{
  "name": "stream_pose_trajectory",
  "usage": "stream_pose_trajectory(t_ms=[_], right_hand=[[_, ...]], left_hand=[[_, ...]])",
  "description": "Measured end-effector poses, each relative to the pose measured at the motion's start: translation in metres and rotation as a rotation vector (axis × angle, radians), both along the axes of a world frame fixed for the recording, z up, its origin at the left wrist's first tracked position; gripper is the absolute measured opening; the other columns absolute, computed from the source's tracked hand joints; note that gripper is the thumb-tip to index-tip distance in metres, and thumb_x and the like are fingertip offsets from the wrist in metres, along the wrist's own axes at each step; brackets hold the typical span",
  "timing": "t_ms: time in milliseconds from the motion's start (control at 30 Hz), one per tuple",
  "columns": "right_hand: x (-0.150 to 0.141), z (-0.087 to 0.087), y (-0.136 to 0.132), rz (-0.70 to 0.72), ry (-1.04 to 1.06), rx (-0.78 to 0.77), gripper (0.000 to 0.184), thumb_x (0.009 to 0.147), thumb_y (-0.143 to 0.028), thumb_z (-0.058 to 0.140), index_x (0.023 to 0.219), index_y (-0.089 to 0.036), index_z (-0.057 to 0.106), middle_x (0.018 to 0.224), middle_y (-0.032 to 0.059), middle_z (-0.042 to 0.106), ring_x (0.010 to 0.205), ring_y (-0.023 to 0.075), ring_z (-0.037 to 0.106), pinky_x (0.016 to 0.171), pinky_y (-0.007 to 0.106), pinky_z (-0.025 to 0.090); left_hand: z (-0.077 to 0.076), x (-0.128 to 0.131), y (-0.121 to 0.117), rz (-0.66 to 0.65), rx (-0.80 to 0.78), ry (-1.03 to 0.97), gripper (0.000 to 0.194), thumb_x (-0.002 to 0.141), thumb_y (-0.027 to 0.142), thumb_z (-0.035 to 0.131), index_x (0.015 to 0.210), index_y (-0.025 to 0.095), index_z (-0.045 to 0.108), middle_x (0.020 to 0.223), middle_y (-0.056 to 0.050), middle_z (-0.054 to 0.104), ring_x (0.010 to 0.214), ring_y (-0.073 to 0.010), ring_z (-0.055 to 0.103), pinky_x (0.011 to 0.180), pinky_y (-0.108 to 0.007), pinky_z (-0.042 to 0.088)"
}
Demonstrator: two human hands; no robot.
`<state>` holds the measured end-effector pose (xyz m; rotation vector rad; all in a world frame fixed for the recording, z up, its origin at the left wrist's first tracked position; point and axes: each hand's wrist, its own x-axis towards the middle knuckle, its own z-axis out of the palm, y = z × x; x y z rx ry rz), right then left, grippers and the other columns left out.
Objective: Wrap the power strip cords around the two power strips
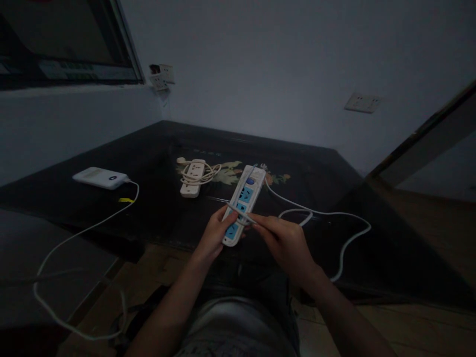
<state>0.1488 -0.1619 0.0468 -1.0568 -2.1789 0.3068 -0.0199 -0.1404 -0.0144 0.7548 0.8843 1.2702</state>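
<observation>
The left hand (214,229) is holding in a closed grip the near end of a long white plastic power strip with blue sockets (246,194) over the near edge of the glossy black surface (163,183). The right hand (287,237) is narrowly pinching a thin white cable (238,211) that is crossing the strip's face.

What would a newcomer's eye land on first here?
Probably the white, blue-socketed power strip at the centre, gripped by the left hand while the right hand pinches a cord across it. Beyond, slightly left, lies a cord-wrapped strip; a white device sits far left.
</observation>
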Motion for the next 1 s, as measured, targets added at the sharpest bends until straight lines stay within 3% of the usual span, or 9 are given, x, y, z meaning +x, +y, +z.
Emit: stream_pose_trajectory(t_ms=[367, 600, 800, 1000], right_hand=[[0.002, -0.026, 0.0, -0.055, 0.306, -0.076, 0.026, 0.09, -0.024, 0.052, 0.108, -0.024, 0.07, 0.101, 0.005, 0.074, 0.086, 0.0193, 0.07, 0.075, 0.032, 0.055], [0.004, -0.033, 0.001, -0.016, 0.239, -0.026, 0.028, 0.092, -0.023, 0.049, 0.113, -0.024, 0.068, 0.082, 0.0037, 0.072, 0.07, 0.0161, 0.065, 0.064, 0.028, 0.051], [0.006, -0.041, 0.002, -0.023, 0.172, 0.072, 0.031, 0.093, -0.021, 0.046, 0.118, -0.022, 0.065, 0.073, 0.0018, 0.067, 0.062, 0.013, 0.06, 0.059, 0.025, 0.048], [0.001, -0.055, 0.004, -0.071, 0.115, 0.361, 0.028, 0.094, -0.018, 0.048, 0.115, -0.016, 0.067, 0.061, -0.0005, 0.059, 0.052, 0.0091, 0.052, 0.051, 0.021, 0.039]], left_hand=[[0.002, 0.009, -0.007, -0.025, 0.024, -0.054, 0.054, 0.066, 0.048, 0.076, 0.104, 0.014, 0.058, 0.084, -0.007, 0.072, 0.062, -0.0206, 0.07, 0.049, -0.029, 0.058], [0.001, 0.008, -0.008, -0.063, 0.007, -0.107, 0.052, 0.066, 0.046, 0.077, 0.103, 0.014, 0.058, 0.086, -0.008, 0.072, 0.066, -0.021, 0.07, 0.051, -0.027, 0.058], [0.002, 0.01, -0.007, -0.122, -0.038, -0.197, 0.049, 0.063, 0.043, 0.079, 0.097, 0.013, 0.06, 0.083, -0.008, 0.071, 0.061, -0.0177, 0.067, 0.048, -0.025, 0.056], [-0.001, 0.011, -0.006, -0.089, -0.055, -0.203, 0.052, 0.062, 0.044, 0.08, 0.098, 0.013, 0.06, 0.08, -0.006, 0.07, 0.061, -0.0183, 0.067, 0.048, -0.027, 0.057]])
